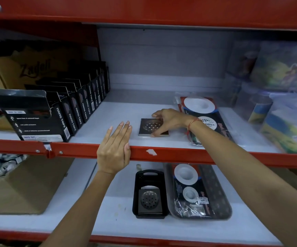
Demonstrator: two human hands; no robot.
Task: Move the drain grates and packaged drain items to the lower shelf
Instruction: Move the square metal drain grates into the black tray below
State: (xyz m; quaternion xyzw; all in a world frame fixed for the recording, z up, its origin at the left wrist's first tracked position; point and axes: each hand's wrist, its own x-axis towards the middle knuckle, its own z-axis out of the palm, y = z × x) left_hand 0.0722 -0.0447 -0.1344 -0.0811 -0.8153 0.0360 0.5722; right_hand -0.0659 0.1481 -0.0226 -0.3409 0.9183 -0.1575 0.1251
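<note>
Plainly the upper shelf [119, 111] is the frame for everything here, its red front rail running across the middle of the view, and every place below is given against that rail. Under the rail lies the lower shelf [108, 211], where a black tray [137, 193] already holds one square grate and a clear-wrapped drain pack [213, 191] sits just beside it. Above the rail, toward the right, a packaged drain set [213, 111] with white round strainers lies flat; it looks light, its film wrap likely slick and crinkly, so a hold across the stiff backing card at the long edges should serve better than a pinch on loose plastic. Left of that pack, just behind the rail, rests the square drain grate [150, 126], a thin perforated metal plate lying flat on the shelf. It appears rigid, fairly dense for its size, and smooth, so it may slide rather than lift; opposite edges are the sensible grip, tipping one side up first. The right hand [169, 120] is spread over it, fingertips at the far edge and thumb at the near corner, closing around the plate though not visibly lifting it. The left hand [114, 148] lies flat and open on the rail, fingers together, holding nothing.
</note>
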